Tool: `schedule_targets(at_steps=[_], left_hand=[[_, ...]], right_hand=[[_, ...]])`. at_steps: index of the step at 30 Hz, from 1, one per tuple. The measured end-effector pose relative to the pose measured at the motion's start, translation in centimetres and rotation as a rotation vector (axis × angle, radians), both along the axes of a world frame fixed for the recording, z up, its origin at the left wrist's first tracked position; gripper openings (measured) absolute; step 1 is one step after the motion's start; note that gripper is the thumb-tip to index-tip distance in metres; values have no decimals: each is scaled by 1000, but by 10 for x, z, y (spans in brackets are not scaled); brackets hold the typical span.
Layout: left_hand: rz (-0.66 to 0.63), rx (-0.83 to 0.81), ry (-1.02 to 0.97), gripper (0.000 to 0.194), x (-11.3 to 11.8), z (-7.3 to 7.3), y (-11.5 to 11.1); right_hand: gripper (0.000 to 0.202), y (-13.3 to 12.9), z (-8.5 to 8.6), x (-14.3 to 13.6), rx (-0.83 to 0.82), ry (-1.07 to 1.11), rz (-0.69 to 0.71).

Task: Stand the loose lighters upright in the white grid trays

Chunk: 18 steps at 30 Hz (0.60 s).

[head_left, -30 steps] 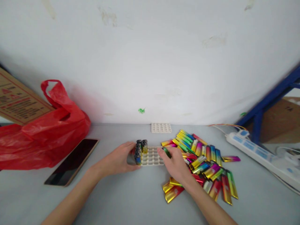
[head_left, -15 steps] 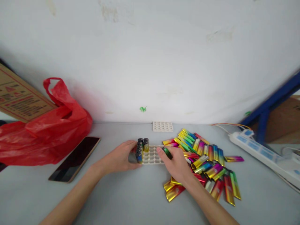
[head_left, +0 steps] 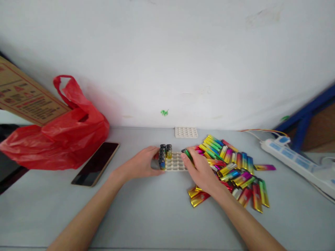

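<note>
We are steadying the white tray (head_left: 176, 164) with the spread left hand (head_left: 144, 164) while the right hand (head_left: 202, 170) is pinching a green lighter (head_left: 187, 154) above it.

Left hand (head_left: 142, 164), right hand (head_left: 202, 170) — bare, forearms unsleeved.

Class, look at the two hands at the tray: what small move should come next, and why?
Probably stand the green lighter in an empty slot beside the filled row. The right hand holds it over the tray, which the left hand steadies.
</note>
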State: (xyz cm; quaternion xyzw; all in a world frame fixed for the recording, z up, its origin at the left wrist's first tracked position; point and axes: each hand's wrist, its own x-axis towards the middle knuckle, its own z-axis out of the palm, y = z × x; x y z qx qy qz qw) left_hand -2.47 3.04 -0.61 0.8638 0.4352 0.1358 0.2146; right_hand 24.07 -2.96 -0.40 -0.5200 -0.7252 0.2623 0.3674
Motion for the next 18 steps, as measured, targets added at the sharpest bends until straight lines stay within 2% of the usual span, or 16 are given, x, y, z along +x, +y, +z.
schedule_targets(at_steps=[5,8,13,15,18], left_hand=[[-10,11,-3,46,1,0,0],[-26,6,-8,46,0,-1,0],[-30,16,-19,45,0,-3,1],[-34,12,-35,43,0,-4,1],[-26,6,-60,41,1,-3,1]], right_hand=[[37,0,0,4,210,-93,51],[41,0,0,4,205,-120,50],[25,8,-8,-2,176,-114,64],[19,12,-12,-7,156,-177,91],[16,14,-9,-18,152,-393,94]])
